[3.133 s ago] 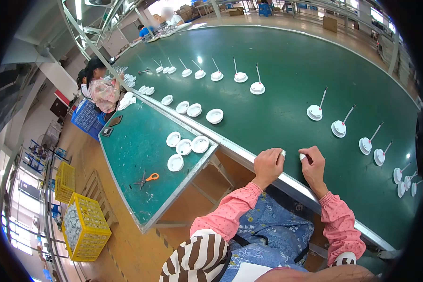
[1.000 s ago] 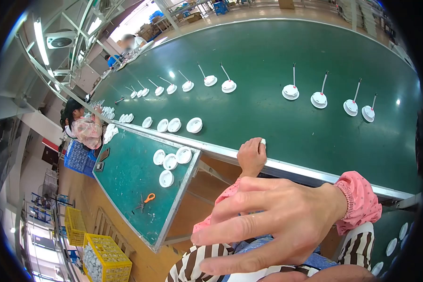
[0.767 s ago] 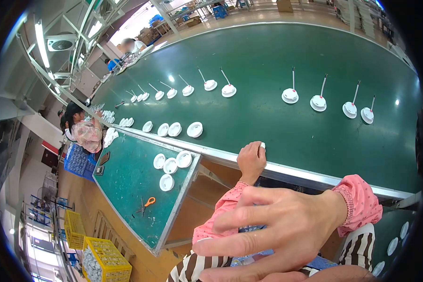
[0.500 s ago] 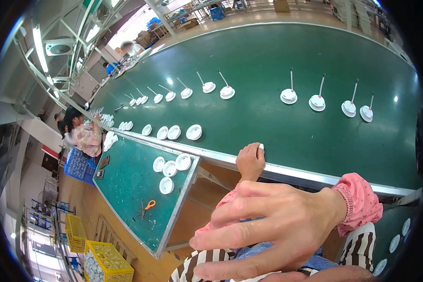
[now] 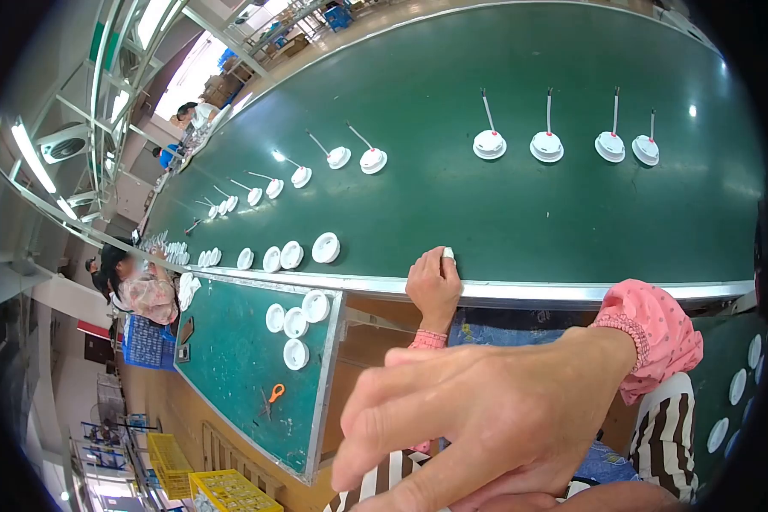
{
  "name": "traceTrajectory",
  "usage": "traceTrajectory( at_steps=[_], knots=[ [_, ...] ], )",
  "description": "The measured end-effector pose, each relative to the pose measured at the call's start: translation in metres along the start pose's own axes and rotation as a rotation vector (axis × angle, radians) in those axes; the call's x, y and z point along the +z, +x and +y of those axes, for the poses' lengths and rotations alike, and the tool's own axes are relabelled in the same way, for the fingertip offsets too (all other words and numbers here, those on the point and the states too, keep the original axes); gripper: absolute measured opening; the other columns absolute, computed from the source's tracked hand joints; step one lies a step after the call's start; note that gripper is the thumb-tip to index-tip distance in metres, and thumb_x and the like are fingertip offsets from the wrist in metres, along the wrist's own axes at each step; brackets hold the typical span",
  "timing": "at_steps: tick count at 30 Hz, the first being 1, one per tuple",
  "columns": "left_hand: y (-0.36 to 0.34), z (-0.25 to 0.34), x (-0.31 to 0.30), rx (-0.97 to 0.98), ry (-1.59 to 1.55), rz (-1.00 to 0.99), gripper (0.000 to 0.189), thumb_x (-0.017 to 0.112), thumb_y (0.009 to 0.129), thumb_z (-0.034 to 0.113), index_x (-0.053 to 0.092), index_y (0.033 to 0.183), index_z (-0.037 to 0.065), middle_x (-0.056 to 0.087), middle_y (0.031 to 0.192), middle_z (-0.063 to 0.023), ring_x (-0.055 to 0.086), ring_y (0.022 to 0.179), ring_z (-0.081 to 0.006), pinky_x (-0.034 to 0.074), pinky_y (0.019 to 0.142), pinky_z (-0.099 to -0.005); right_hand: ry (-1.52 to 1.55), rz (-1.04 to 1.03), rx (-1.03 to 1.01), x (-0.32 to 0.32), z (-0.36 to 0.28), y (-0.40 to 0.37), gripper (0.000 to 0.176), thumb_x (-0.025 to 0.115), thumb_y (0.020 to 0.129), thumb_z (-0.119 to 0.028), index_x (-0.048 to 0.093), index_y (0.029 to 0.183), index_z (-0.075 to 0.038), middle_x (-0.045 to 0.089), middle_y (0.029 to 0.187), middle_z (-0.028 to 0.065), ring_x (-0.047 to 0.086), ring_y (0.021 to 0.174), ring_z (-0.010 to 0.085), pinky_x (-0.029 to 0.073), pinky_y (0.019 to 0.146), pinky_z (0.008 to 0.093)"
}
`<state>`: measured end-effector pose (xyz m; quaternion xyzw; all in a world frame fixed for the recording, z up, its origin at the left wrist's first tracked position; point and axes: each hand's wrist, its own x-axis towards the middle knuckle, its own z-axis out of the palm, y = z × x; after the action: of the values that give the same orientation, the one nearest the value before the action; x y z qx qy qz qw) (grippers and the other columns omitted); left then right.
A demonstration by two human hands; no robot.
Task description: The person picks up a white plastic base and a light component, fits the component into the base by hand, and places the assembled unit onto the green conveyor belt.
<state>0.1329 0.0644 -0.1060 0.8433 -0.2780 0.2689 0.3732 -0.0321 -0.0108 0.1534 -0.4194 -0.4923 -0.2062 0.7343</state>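
My right hand (image 5: 495, 405) is close to the camera, in the pink dotted sleeve. Its fingers are apart and bent, with no object seen in them. Farther off, my left hand (image 5: 435, 286) rests on the near edge of the green work surface (image 5: 452, 196), fingers curled in, a white cover on one fingertip. No object shows in it. Left of that hand sits a white round fitting (image 5: 326, 247), its hollow side showing. Beyond it stands a white fitting with a cable (image 5: 489, 144), in a row of similar ones.
A lower green side table (image 5: 230, 341) carries several white rings (image 5: 295, 322) and orange-handled scissors (image 5: 276, 392). A co-worker (image 5: 145, 290) sits at the far left by a blue crate (image 5: 148, 343). Yellow crates (image 5: 230, 491) stand on the floor. White discs (image 5: 737, 386) lie at right.
The view has tilted down and shifted right, so the table things appear higher and farther left. My right hand has turned, its fingers drawn closer together. My left hand stays on the edge.
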Motion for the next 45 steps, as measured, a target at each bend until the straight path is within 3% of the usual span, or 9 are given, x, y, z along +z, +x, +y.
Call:
traceTrajectory(
  at_steps=[6, 9, 10, 13, 16, 28, 34, 38, 45],
  knots=[
    [0.0, -0.003, 0.0, -0.004, 0.029, 0.001, 0.009, 0.067, 0.091, 0.013, 0.072, 0.096, 0.008, 0.072, 0.087, -0.0072, 0.067, 0.076, -0.0292, 0.052, 0.069, -0.0399, 0.074, -0.165, 0.142, -0.001, -0.002, 0.003, 0.02, 0.074, 0.08, -0.006, 0.076, 0.099, -0.001, 0.071, 0.095, 0.0093, 0.063, 0.091, 0.0239, 0.05, 0.079, 0.0364],
    [0.0, -0.004, 0.001, 0.034, -0.001, 0.011, 0.008, 0.067, 0.092, 0.012, 0.072, 0.096, 0.008, 0.071, 0.086, -0.0069, 0.067, 0.076, -0.029, 0.052, 0.069, -0.0401, 0.112, -0.152, 0.147, 0.006, 0.01, -0.007, 0.02, 0.075, 0.082, -0.008, 0.077, 0.1, -0.002, 0.072, 0.097, 0.0088, 0.063, 0.092, 0.0241, 0.051, 0.081, 0.0376],
    [-0.001, -0.003, -0.001, -0.037, -0.008, -0.042, 0.008, 0.067, 0.092, 0.013, 0.072, 0.097, 0.008, 0.071, 0.087, -0.0073, 0.067, 0.077, -0.0292, 0.052, 0.07, -0.0402, 0.102, -0.154, 0.155, 0.005, 0.012, -0.013, 0.021, 0.074, 0.083, -0.008, 0.076, 0.103, -0.002, 0.071, 0.1, 0.01, 0.063, 0.093, 0.0255, 0.052, 0.083, 0.0387],
    [0.0, -0.004, 0.0, 0.018, 0.013, 0.017, 0.009, 0.067, 0.091, 0.013, 0.072, 0.097, 0.008, 0.072, 0.088, -0.0081, 0.068, 0.079, -0.03, 0.052, 0.071, -0.0411, 0.012, -0.223, 0.243, -0.01, 0.001, -0.015, 0.028, 0.068, 0.088, -0.003, 0.074, 0.116, -0.001, 0.068, 0.116, 0.0166, 0.064, 0.098, 0.0321, 0.052, 0.087, 0.0428],
    [0.001, -0.004, 0.0, 0.038, 0.035, 0.05, 0.011, 0.068, 0.089, 0.012, 0.072, 0.097, 0.008, 0.072, 0.089, -0.0089, 0.068, 0.079, -0.0311, 0.053, 0.071, -0.042, -0.025, -0.218, 0.34, -0.017, 0.004, -0.025, 0.036, 0.071, 0.083, 0.004, 0.073, 0.119, 0.001, 0.067, 0.117, 0.0166, 0.064, 0.102, 0.0327, 0.051, 0.09, 0.0417],
    [0.004, 0.0, -0.003, 0.001, -0.003, 0.016, 0.009, 0.067, 0.089, 0.013, 0.071, 0.095, 0.007, 0.071, 0.087, -0.0094, 0.068, 0.08, -0.0322, 0.052, 0.072, -0.0429, 0.139, -0.206, 0.348, -0.006, 0.001, -0.009, 0.033, 0.073, 0.085, 0.003, 0.074, 0.118, 0.004, 0.068, 0.118, 0.0191, 0.066, 0.1, 0.0312, 0.051, 0.088, 0.0388],
    [0.004, 0.001, -0.004, 0.003, 0.011, 0.044, 0.008, 0.065, 0.089, 0.013, 0.069, 0.094, 0.007, 0.069, 0.086, -0.0104, 0.066, 0.08, -0.0329, 0.051, 0.073, -0.0441, 0.241, -0.341, 0.396, -0.002, 0.02, 0.005, 0.032, 0.073, 0.082, 0.004, 0.076, 0.114, 0.005, 0.07, 0.113, 0.0187, 0.068, 0.098, 0.0296, 0.053, 0.083, 0.0356],
    [0.003, 0.001, -0.002, 0.0, -0.027, 0.071, 0.009, 0.065, 0.088, 0.012, 0.068, 0.093, 0.007, 0.069, 0.086, -0.0106, 0.065, 0.079, -0.0327, 0.05, 0.072, -0.0438, 0.224, -0.202, 0.563, 0.0, 0.027, -0.01, 0.03, 0.072, 0.077, 0.006, 0.078, 0.107, 0.006, 0.072, 0.108, 0.0196, 0.069, 0.097, 0.0278, 0.053, 0.084, 0.0343],
    [0.003, 0.002, 0.001, -0.032, -0.03, 0.073, 0.007, 0.065, 0.087, 0.011, 0.068, 0.091, 0.007, 0.068, 0.083, -0.0096, 0.065, 0.077, -0.0319, 0.05, 0.069, -0.0434, -0.046, -0.071, 0.677, -0.024, 0.027, -0.034, 0.025, 0.074, 0.077, 0.001, 0.079, 0.101, 0.005, 0.074, 0.103, 0.0187, 0.07, 0.092, 0.0261, 0.055, 0.083, 0.0353]
  ],
)
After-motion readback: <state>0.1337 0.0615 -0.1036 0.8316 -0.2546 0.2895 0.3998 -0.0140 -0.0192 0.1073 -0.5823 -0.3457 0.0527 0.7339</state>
